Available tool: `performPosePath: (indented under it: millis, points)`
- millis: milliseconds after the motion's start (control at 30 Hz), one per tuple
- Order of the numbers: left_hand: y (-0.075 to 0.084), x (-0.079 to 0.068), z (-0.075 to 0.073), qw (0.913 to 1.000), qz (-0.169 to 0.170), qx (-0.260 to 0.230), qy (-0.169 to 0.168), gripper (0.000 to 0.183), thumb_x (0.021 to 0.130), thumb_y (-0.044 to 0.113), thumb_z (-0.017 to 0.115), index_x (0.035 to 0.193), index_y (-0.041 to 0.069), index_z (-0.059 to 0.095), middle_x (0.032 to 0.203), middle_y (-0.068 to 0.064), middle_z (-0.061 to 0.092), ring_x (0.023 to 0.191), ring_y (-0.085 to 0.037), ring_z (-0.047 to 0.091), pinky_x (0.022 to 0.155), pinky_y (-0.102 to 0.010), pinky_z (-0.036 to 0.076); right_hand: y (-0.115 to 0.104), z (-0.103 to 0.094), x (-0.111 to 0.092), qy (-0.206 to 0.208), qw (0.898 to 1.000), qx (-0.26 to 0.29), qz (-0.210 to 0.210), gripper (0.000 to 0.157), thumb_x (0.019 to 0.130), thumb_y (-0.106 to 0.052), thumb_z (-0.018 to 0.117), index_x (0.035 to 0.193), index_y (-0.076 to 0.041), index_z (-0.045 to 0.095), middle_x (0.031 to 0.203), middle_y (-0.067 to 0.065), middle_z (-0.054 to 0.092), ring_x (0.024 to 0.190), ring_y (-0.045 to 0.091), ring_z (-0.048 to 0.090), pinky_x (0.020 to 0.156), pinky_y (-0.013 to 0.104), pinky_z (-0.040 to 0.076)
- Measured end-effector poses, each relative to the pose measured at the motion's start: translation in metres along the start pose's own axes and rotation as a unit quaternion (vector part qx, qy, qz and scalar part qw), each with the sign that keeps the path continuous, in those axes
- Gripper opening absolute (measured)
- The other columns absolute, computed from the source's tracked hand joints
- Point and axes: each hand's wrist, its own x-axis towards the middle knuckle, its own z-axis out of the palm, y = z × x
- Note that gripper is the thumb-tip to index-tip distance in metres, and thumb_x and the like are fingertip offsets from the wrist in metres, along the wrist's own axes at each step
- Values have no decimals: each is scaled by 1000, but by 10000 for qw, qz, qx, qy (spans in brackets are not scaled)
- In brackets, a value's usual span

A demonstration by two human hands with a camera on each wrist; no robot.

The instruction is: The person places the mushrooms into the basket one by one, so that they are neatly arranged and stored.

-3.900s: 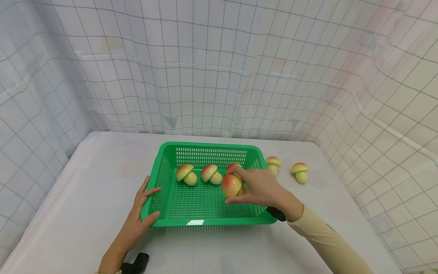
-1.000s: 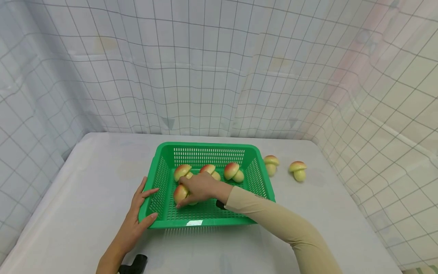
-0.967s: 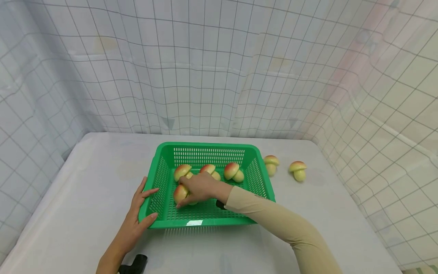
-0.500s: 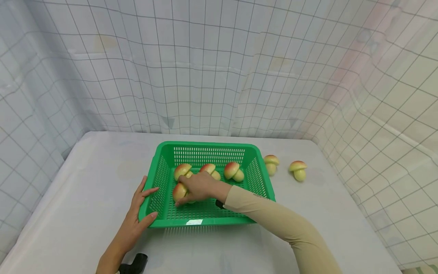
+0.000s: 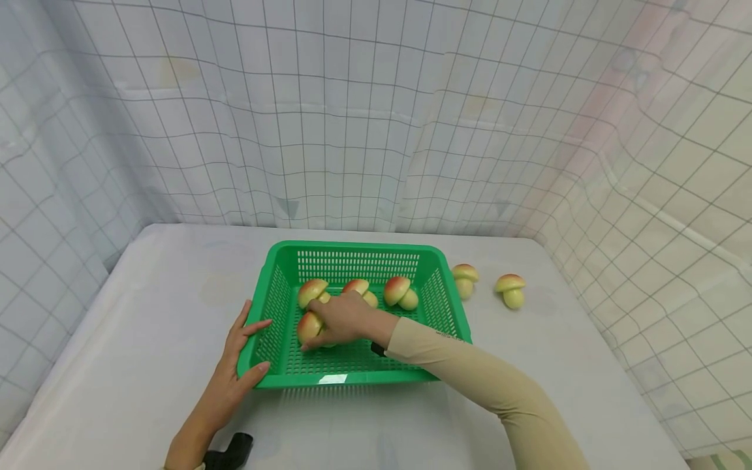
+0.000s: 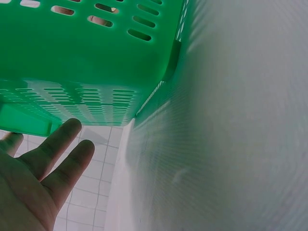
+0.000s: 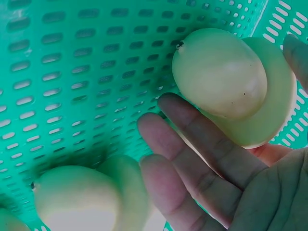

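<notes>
My right hand (image 5: 343, 320) reaches into the green plastic basket (image 5: 346, 378) and grips a toy mushroom (image 5: 308, 328) with a red-yellow cap, low at the left front. In the right wrist view, this mushroom (image 7: 221, 72) sits between thumb and fingers, pale stem towards the camera. Behind it in a row lie three more mushrooms: one at the left (image 5: 311, 292), a second (image 5: 355, 287) partly covered by the hand, and a third (image 5: 397, 290) at the right. My left hand (image 5: 235, 365) rests on the basket's left rim, fingers spread and mostly straight, thumb over the front corner.
Two more mushrooms, a nearer one (image 5: 465, 281) and a farther one (image 5: 510, 290), stand on the white-covered table (image 5: 564, 365) right of the basket. A checked white curtain (image 5: 352, 130) encloses the back and sides.
Since the oldest frame, my right hand has carried a mushroom from the basket's right side to its left front. Over the last second it barely shifts. My left hand stays on the rim.
</notes>
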Motion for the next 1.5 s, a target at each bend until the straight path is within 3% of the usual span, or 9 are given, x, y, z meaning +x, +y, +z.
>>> performPosePath:
  millis: [367,533,667,733,900,1033,1267,1500]
  points:
    - [-3,0,0,10000,6,-1,15,57,88,5,55,142,7,39,158,7,-3,142,-19,-5,96,-68,9,-1,-1,-1,24,10000,56,-28,65,77,-72,57,116,-20,53,69,-10,54,60,10,55,55,31,40]
    - [-3,-1,-1,10000,-40,13,16,57,88,6,55,142,7,39,158,7,-3,142,-18,-5,96,-68,8,0,-5,-5,139,9999,-75,-10,55,79,-69,56,107,-21,52,62,-10,50,51,8,48,49,31,37]
    - [-3,-1,-1,10000,1,-9,27,57,87,6,55,142,6,39,158,3,-3,141,-18,-5,96,-68,8,4,-11,-13,221,9997,-89,-14,49,83,-65,56,105,-21,52,54,-8,43,44,8,41,47,29,33]
    - [-2,-1,-1,10000,40,-23,26,57,87,5,56,142,6,39,158,2,-3,142,-19,-5,96,-68,8,9,-15,-18,182,9998,-29,2,51,83,-63,57,112,-20,54,52,-8,42,43,8,39,47,29,33]
    - [-2,-1,-1,9999,104,-89,35,57,87,4,56,141,8,39,158,4,-3,142,-20,-5,96,-69,8,22,-27,-31,127,9997,151,153,58,82,-62,60,119,-18,60,61,-11,51,52,8,42,47,31,35]
    - [-3,-1,-2,9998,118,-124,45,58,86,3,56,141,8,39,158,1,-3,142,-21,-5,95,-70,7,35,-38,-48,236,9980,516,263,53,84,-59,60,118,-19,62,65,-10,54,54,8,46,45,30,35]
    - [-2,-1,-1,9999,98,-137,23,57,86,4,55,141,6,39,158,-3,-3,142,-21,-5,95,-69,7,67,-47,-87,976,9903,915,367,47,87,-53,60,118,-17,62,79,-10,65,63,3,56,52,26,42]
    - [-2,-1,-1,9998,140,-138,-8,57,87,3,55,142,7,38,158,-1,-3,142,-20,-7,95,-71,6,109,-49,-131,1820,9664,1453,1085,37,88,-48,63,110,-19,66,80,-9,67,63,3,58,57,30,45]
